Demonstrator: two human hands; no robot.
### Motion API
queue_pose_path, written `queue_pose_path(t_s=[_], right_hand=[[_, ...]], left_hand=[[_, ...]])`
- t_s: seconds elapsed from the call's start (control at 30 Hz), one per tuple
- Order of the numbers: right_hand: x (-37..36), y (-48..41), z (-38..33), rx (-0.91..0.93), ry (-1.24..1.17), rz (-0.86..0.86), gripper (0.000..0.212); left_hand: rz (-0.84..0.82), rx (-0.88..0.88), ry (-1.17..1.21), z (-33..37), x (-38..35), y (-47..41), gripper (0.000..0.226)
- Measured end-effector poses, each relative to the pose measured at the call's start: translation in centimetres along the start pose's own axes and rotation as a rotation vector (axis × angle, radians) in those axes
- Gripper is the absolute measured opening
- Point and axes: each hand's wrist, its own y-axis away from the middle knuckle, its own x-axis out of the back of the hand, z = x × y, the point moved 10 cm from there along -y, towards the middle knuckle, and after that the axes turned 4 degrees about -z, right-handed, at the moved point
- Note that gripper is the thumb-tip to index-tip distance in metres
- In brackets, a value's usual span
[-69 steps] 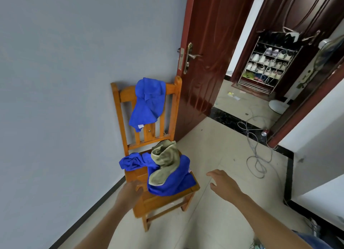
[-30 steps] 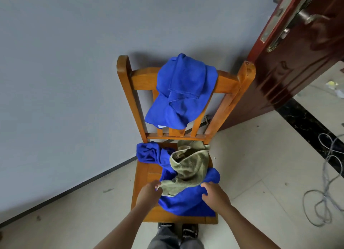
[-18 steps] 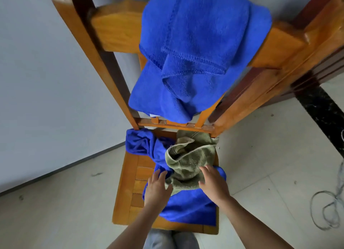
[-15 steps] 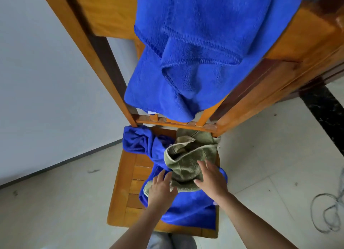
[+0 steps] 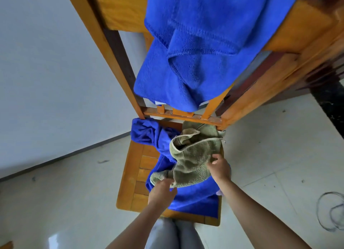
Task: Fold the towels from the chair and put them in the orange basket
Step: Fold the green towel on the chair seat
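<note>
I see the crumpled olive-green terry towel (image 5: 193, 159) on the orange wooden chair seat (image 5: 134, 174), lying between both hands, left hand (image 5: 162, 191) pinching its near corner, right hand (image 5: 219, 169) curling fingers onto its right edge.

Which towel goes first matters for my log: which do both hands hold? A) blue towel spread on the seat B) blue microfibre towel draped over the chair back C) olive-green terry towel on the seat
C: the left hand and the right hand both grip the olive-green terry towel, which lies atop the blue towel on the wooden chair's seat.
</note>
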Motion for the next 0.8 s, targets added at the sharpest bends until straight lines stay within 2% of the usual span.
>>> queue_pose_path(t_s=[0.1, 0.17, 0.23, 0.3, 0.33, 0.4, 0.53, 0.7, 0.8], right_hand=[[-0.1, 0.1, 1.3, -0.074, 0.014, -0.06, 0.055], [-1.3, -0.5, 2.7, -0.141, -0.072, -0.09, 0.057], [-3.0, -1.1, 3.7, -0.217, -0.222, -0.12, 0.039], [-4.3, -1.7, 4.3, -0.227, -0.249, -0.13, 0.017], [-4.4, -1.7, 4.0, -0.19, -0.228, -0.128, 0.016], [-4.2, -1.3, 3.3, -0.108, -0.158, -0.092, 0.03], [-0.3, 2.5, -0.6, 0.088, -0.107, 0.018, 0.043], [7.1, 9.3, -7.0, 0.285, -0.08, 0.107, 0.038], [10.5, 13.0, -10.5, 0.38, -0.002, 0.083, 0.027]], left_hand=[[-0.036, -0.024, -0.02, 0.4, -0.2, 0.9, 0.044], [-0.069, -0.063, -0.098, 0.7, -1.0, 0.4, 0.052], [-0.139, -0.068, -0.17, 0.5, -2.4, -0.6, 0.059], [-0.237, -0.044, -0.172, 0.1, -4.4, -0.9, 0.062], [-0.263, -0.032, -0.143, 0.0, -4.9, -0.9, 0.063], [-0.259, -0.012, -0.061, -0.1, -5.5, -0.2, 0.062], [-0.069, -0.072, -0.003, 1.1, -2.3, 2.3, 0.055], [0.066, -0.173, 0.024, 4.8, 4.0, 7.3, 0.04], [0.112, -0.227, -0.001, 7.3, 7.5, 10.2, 0.046]])
